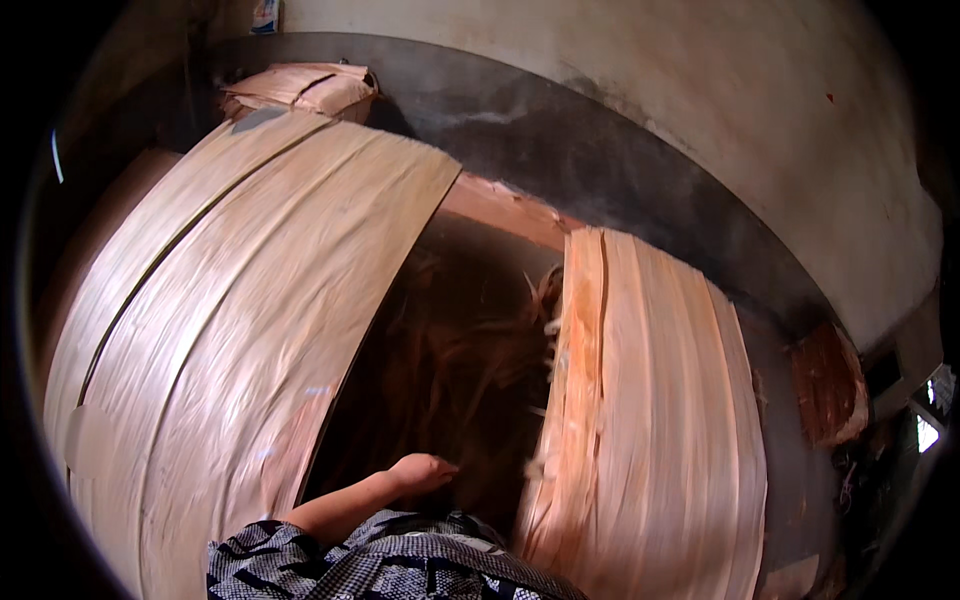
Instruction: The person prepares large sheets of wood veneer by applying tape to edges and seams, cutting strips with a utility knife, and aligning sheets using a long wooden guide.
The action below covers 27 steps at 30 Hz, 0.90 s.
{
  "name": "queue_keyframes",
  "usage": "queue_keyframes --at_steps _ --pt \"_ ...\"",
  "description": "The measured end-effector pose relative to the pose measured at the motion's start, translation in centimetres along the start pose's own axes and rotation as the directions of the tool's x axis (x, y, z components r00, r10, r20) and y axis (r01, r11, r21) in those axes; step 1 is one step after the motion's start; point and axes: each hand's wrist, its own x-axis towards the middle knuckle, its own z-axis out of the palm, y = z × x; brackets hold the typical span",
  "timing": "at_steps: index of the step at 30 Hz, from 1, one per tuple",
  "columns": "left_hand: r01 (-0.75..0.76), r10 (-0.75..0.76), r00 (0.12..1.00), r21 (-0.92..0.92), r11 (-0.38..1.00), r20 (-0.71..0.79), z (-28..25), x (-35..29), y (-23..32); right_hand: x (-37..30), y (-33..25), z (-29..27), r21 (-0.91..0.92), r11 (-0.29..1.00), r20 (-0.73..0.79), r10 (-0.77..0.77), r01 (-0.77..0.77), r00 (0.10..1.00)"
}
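**Now: one hand out over the dark gap between two veneer stacks**

Here the broad stack of pale pinkish wood veneer sheets (230, 330) fills the person's left side, long thin sheets running away from the lower edge toward the far wall, their grain streaked and slightly blurred. Right beside its inner edge a single bare hand (422, 472) reaches forward, palm down, fingers loosely curled and relaxed. Its grip is closed on nothing; the fingers hover over the dark gap and hold no sheet. Which of the person's hands it is cannot be told for sure; the forearm comes up from the lower middle, out of a black-and-white patterned sleeve (380, 560). The other hand is out of view.

On the other side of the hand stands the narrower stack of pale orange-tinged veneer sheets (650, 430), its ragged, splintered inner edge facing the gap. The hand sits between the two stacks, nearer the left one's edge, apart from the right one.

Between the stacks lies a dark brown hollow with stringy wood shreds (470, 350). Across the far end a reddish sheet (505, 210) spans the gap. Farther back, a small heap of folded veneer pieces (305, 88) rests at the top left. Behind everything a dark grey band (600, 160) runs below a stained pale wall (700, 90), and a curled reddish-brown scrap (825, 385) sits at the far right.
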Motion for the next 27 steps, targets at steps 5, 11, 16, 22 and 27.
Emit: queue_keyframes --at_steps 5,11,16,22,27 --pt "0.097 -0.075 0.977 0.104 0.990 -0.198 -8.6 9.5 -4.5 13.1 -17.1 -14.2 -0.099 0.962 -0.171 -0.269 0.255 0.948" --pt "0.609 -0.370 0.577 0.082 0.789 -0.728 -16.5 17.1 -14.4 14.5 -51.1 -33.4 0.025 0.573 -0.329 -0.769 0.819 0.548" --pt "0.842 -0.543 0.436 0.114 0.527 -0.717 -18.7 22.2 -22.1 10.6 -66.4 -35.6 0.015 0.435 -0.171 -0.886 0.900 0.431" --pt "0.911 -0.620 0.361 0.120 0.395 -0.697 -23.5 23.4 -24.3 19.0 -73.8 -37.1 -0.267 0.132 0.187 -0.965 0.955 0.186" --pt "0.839 -0.680 0.337 -0.120 0.531 -0.652 -24.9 20.2 -23.8 18.0 -85.6 -34.4 -0.190 -0.196 0.347 -0.930 0.962 -0.121"
